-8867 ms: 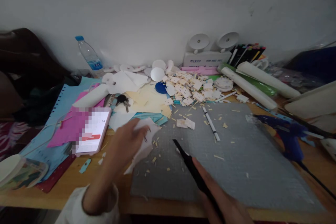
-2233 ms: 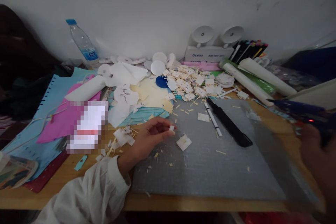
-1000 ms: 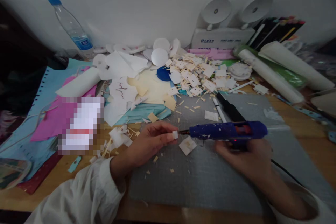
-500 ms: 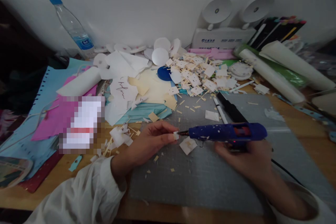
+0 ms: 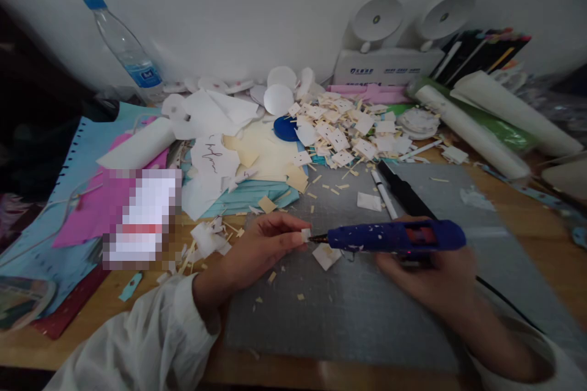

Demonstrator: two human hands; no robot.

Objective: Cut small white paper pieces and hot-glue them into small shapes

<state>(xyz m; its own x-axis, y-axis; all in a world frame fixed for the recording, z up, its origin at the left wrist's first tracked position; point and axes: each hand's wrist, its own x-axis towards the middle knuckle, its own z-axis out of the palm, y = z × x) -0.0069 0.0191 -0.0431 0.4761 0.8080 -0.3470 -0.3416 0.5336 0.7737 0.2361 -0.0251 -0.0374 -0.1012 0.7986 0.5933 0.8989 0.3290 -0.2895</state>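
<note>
My left hand (image 5: 261, 250) pinches a tiny white foam piece (image 5: 305, 234) between thumb and fingertips, just above the grey cutting mat (image 5: 367, 317). My right hand (image 5: 435, 281) grips a blue hot glue gun (image 5: 394, 237) held level, its nozzle touching that small piece. A white square foam piece (image 5: 326, 255) lies on the mat right under the nozzle. Another white square (image 5: 369, 201) lies farther back on the mat.
A black utility knife (image 5: 406, 192) and a white pen (image 5: 384, 194) lie at the mat's far edge. Behind them sits a heap of cut squares (image 5: 348, 134), paper rolls (image 5: 472, 140), a water bottle (image 5: 126, 52), coloured sheets (image 5: 92, 208) and a phone (image 5: 142, 220) at left.
The glue gun came in from the right and now meets the small piece; over the last second its nozzle dropped slightly. The knife was laid down on the mat earlier.
</note>
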